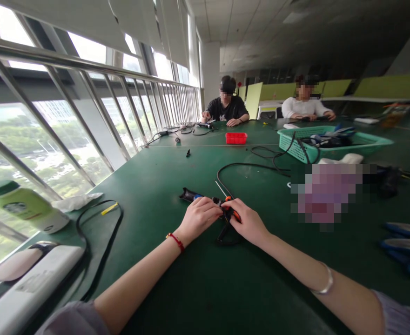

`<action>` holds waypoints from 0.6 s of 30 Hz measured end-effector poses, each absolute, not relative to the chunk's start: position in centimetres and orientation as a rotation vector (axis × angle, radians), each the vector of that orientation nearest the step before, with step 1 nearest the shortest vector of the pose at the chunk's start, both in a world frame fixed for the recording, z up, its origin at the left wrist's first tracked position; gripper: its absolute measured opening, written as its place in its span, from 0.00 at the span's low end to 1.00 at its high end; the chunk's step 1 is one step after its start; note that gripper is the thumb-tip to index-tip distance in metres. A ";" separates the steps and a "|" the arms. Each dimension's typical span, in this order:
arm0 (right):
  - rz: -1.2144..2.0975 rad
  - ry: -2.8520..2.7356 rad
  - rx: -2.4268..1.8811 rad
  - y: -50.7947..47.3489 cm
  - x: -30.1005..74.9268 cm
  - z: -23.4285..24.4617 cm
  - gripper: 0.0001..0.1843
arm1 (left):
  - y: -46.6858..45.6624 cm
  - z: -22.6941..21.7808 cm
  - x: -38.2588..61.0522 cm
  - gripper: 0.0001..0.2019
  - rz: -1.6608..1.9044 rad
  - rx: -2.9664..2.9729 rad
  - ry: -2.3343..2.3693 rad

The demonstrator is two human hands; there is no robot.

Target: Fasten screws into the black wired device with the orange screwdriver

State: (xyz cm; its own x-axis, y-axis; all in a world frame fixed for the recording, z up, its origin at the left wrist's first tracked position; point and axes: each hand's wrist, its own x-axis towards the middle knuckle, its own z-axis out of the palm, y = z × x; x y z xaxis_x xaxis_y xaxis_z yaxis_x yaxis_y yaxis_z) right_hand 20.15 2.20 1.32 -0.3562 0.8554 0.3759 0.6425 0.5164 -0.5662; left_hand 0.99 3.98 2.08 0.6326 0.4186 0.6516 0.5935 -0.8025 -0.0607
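My left hand is closed around a black elongated part with a blue patch, its split end sticking out to the left. The kind of thing it is cannot be made out. My right hand meets it at the fingertips and grips an orange-and-black screwdriver, whose thin metal shaft points away and to the left. Beneath the fingers, a black looped piece rests close to the table. A black cable curves from near the hands toward the right. My fingers hide most of where the parts meet.
On the green table lie a white box, a bottle and a black strap at left. Ahead are a red basket and a teal basket with cables. Blue-white gloves lie right. Two people sit across.
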 end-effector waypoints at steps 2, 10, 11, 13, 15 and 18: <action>0.435 -2.117 -1.218 2.2 20.2 1.3 0.21 | 4.0 2.1 1.0 0.08 -0.951 -2.585 -0.818; 0.446 -2.124 -1.227 2.4 20.1 1.4 0.20 | 4.3 2.1 0.7 0.07 -0.933 -2.561 -0.769; 0.447 -2.124 -1.228 2.4 20.1 1.4 0.21 | 4.3 2.1 0.7 0.08 -0.912 -2.556 -0.765; 0.450 -2.113 -1.225 2.4 20.0 1.1 0.22 | 4.2 2.1 0.7 0.08 -0.884 -2.557 -0.778; 0.463 -2.101 -1.197 2.3 20.1 0.8 0.25 | 4.1 2.1 0.5 0.08 -0.885 -2.568 -0.820; 0.464 -2.090 -1.178 1.8 20.1 0.5 0.29 | 4.2 2.1 0.0 0.11 -0.915 -2.592 -0.939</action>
State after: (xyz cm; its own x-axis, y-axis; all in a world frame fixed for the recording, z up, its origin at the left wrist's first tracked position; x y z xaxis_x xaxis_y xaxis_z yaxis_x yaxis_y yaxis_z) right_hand 20.10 1.79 0.55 -0.3556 0.8505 0.3876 0.6063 0.5256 -0.5968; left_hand 0.01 4.20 2.15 0.5984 0.4949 0.6300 0.6427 -0.7661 -0.0087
